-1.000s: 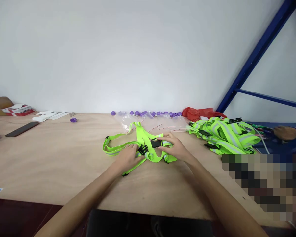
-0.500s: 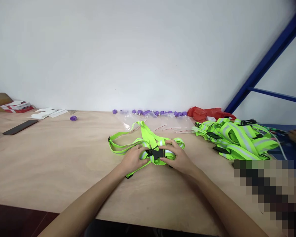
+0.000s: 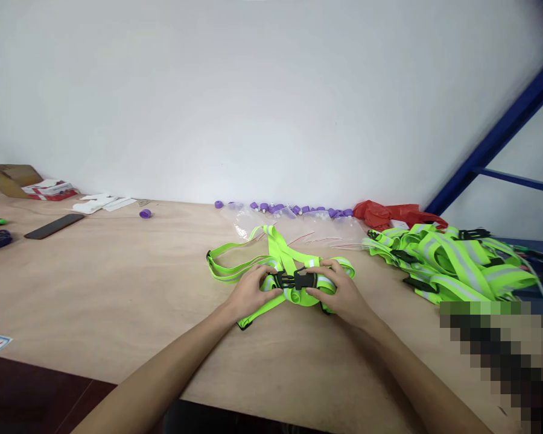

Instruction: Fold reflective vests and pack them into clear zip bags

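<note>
A neon-green reflective strap harness [image 3: 278, 247] with grey stripes lies loosely looped on the wooden table in front of me. My left hand [image 3: 252, 292] pinches the pronged half of a black side-release buckle [image 3: 282, 279] between thumb and fingers. Facing it, my right hand [image 3: 337, 289] grips the socket half [image 3: 304, 280] by its right end. Prongs show between the two halves, their tips at the socket's mouth; how far in they sit I cannot tell. Green webbing runs behind and under both hands.
At right lies a heap of similar green straps [image 3: 452, 259], beside a red plastic bag [image 3: 389, 214]. Clear zip bags [image 3: 294, 229] and several purple caps [image 3: 278, 209] line the wall. A dark flat slab [image 3: 54, 226], white papers [image 3: 102, 203] and an opened carton [image 3: 13, 178] are at left.
The view has swung slightly left, so everything sits further right. More of the buckle's prongs now shows between the halves. A co-worker's hand at far right has gone from view.
</note>
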The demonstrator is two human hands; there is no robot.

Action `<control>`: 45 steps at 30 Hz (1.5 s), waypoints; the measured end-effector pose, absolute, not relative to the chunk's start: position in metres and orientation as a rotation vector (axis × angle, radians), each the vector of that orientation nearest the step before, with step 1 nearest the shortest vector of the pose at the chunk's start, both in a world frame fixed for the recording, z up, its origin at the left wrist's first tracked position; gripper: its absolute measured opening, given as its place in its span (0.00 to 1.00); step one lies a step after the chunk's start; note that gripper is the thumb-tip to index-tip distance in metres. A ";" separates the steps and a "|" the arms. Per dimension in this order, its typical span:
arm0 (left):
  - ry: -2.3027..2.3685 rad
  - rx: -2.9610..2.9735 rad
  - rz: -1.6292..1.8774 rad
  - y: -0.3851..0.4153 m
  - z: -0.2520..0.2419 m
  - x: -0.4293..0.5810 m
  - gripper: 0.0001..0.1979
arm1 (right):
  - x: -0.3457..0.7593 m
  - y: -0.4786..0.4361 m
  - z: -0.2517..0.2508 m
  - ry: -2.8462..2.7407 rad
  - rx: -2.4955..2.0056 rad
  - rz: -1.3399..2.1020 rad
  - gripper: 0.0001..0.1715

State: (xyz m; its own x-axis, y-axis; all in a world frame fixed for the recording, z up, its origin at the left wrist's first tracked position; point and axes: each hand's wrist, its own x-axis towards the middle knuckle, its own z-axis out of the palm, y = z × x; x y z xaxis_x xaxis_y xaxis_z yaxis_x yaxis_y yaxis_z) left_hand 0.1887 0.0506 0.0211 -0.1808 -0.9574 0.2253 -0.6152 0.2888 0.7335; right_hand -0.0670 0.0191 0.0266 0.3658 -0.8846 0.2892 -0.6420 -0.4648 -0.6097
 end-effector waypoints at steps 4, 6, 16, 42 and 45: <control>-1.760 1.362 -0.719 0.050 0.021 0.191 0.21 | -0.070 0.019 0.028 1.360 -2.228 -0.878 0.24; -1.715 1.330 -0.764 0.050 0.023 0.191 0.21 | -0.071 0.019 0.029 1.361 -2.212 -0.909 0.25; -1.708 1.309 -0.762 0.058 0.034 0.188 0.19 | -0.068 0.024 0.032 1.319 -2.154 -0.953 0.25; -1.938 1.258 -0.567 0.060 0.032 0.185 0.19 | -0.060 0.025 0.031 1.207 -2.247 -0.788 0.46; -2.003 1.311 -0.576 0.059 0.032 0.188 0.20 | -0.072 0.024 0.040 1.248 -2.229 -0.613 0.55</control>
State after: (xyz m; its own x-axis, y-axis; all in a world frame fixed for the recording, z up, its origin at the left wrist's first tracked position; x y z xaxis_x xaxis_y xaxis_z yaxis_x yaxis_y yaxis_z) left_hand 0.1883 0.0592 0.0323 -0.2741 -0.9171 0.2896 -0.6235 0.3987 0.6725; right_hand -0.0722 0.0240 0.0397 0.4762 -0.8687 0.1365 -0.6388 -0.4485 -0.6251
